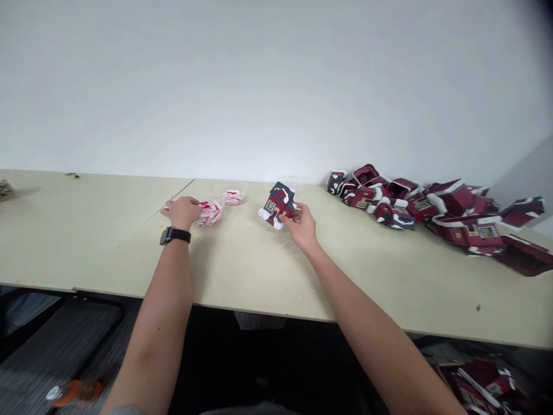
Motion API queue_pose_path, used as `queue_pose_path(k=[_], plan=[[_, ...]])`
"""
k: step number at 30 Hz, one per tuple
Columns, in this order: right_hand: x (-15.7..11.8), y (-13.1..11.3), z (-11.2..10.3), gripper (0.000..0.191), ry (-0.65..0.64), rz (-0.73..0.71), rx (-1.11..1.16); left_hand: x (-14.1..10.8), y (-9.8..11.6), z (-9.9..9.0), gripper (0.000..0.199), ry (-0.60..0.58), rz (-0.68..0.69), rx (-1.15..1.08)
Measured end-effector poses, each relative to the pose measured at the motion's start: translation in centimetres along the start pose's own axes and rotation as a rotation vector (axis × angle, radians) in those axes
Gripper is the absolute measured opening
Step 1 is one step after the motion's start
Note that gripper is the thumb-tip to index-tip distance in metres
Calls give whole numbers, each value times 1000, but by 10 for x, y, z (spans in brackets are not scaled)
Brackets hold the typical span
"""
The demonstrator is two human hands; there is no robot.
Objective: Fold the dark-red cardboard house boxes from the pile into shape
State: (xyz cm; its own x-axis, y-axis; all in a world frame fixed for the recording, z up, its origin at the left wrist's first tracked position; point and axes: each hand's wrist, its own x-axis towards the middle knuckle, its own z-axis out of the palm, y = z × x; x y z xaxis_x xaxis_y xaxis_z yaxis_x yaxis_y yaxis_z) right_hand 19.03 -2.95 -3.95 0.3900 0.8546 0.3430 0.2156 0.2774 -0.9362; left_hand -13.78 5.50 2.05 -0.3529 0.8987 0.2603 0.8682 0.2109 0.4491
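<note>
Dark red walls, a black roof and white trim mark the small house (pixel 276 203) in your right hand (pixel 303 227). You pinch it by its right side between thumb and fingers, holding it tilted above the middle of the surface (pixel 246 271), its windows facing you. Your left hand (pixel 184 212) is beside the near bowl (pixel 211 216), back of the hand up; one fingertip is at the bowl's left edge, but you hide most of the fingers, so I cannot tell whether they grip it. That bowl is clear with red and white inside, and the far bowl (pixel 233 197), just behind it to the right, looks alike. A black watch (pixel 175 236) circles your left wrist. To your right, a pile of houses (pixel 389 202) in matching colours spreads along the surface, some showing hollow insides. Below the surface, an orange bottle (pixel 78 393) lies on its side at your lower left.
</note>
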Motion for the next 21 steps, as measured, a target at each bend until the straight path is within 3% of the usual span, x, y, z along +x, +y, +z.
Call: queue_pose_path(k=[6,14,18,21], plan=[[2,3,-1,62,11,5,12,-3,1,-2,22,7,28,17],[6,6,-1,63,52,-1,48,-8,5,1,10,151,111,-47],[9,8,-2,63,75,10,82,-9,8,-1,4,229,165,-198],[10,9,-1,63,69,21,114,-9,18,-2,4,265,273,-466]])
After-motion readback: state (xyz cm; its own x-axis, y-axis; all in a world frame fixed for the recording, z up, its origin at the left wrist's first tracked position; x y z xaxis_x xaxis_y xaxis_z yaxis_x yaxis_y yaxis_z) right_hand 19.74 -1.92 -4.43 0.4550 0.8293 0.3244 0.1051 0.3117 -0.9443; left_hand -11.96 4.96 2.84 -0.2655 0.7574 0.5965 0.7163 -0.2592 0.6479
